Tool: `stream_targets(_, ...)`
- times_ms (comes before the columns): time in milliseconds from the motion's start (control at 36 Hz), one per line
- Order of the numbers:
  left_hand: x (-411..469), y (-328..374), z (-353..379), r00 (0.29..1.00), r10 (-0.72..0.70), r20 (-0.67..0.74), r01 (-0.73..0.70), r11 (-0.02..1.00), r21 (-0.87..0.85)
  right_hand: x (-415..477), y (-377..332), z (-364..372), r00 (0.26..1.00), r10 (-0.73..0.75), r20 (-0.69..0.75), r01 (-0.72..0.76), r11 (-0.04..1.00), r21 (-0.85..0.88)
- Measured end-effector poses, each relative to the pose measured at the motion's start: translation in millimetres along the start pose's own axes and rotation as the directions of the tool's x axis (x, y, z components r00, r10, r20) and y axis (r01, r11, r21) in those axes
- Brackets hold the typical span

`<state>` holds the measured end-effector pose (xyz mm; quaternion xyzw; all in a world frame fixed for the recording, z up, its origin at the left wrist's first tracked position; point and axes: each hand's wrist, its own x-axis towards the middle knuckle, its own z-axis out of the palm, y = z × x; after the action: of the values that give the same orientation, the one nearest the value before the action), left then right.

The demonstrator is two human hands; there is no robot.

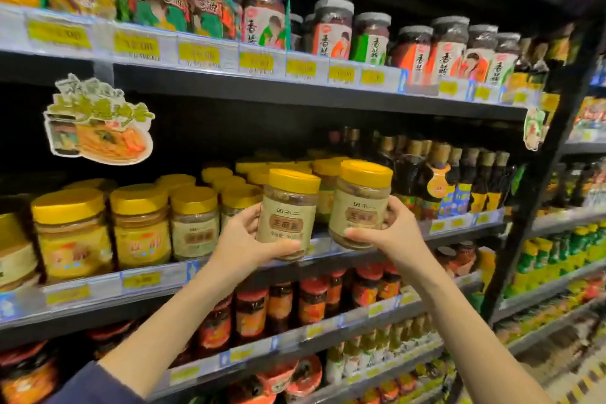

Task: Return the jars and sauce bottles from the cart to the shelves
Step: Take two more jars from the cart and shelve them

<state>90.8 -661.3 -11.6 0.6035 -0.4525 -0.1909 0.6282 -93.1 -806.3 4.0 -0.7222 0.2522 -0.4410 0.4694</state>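
I hold two matching jars with yellow lids and beige labels, raised in front of the middle shelf [98, 285]. My left hand [244, 239] grips the left jar [288, 213] from the side and below. My right hand [390, 233] grips the right jar [359, 203] around its lower half. Both jars stand upright, side by side, just ahead of a row of the same yellow-lidded jars [195, 220] on that shelf. The cart is out of view.
Dark sauce bottles [439, 180] stand to the right on the same shelf. The upper shelf [295, 75] carries jars with red and green labels. Red-lidded sauce jars [311, 298] fill the shelf below. A black upright post [537, 174] divides off the bay to the right.
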Motion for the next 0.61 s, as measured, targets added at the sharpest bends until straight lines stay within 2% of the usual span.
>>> stream_targets(222,39,-8,-19,0.999,0.029,-0.038,-0.028,0.999,0.024,67,20,27,0.999,-0.019,0.043,0.020,1.000,-0.010)
stream_targets(611,25,-4,-25,0.994,0.012,-0.109,-0.001,0.996,0.093,113,50,66,0.971,-0.002,0.241,0.008,1.000,-0.024)
